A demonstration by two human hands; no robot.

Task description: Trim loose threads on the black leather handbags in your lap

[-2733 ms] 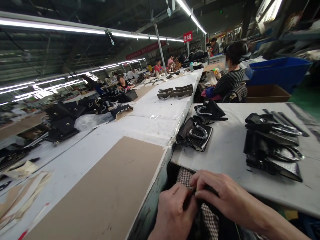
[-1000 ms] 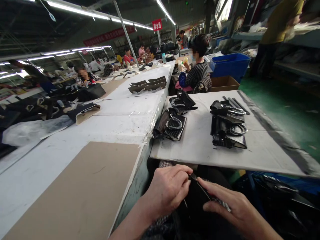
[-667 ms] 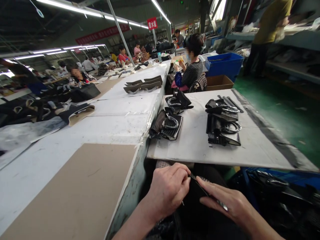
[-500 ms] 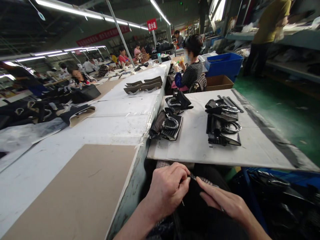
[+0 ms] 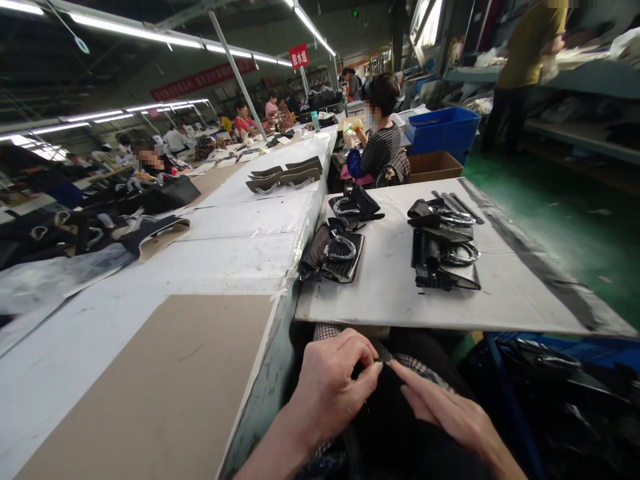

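Black, soft-looking piece [image 5: 387,400] in lap, below white tabletop [image 5: 380,303]; details lost in dark. Left hand [image 5: 333,380]: thumb and forefinger pinching its top edge. Right hand [image 5: 450,403]: fingers straight alongside; can't tell if gripping. Edge could slip: small fingertip hold. Could snag brown-and-white checked cloth [image 5: 327,331], bunched close by.

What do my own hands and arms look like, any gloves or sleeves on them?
Your left hand and right hand wear no gloves. Both forearms are bare as far as they show, with no sleeve, watch or bracelet visible.
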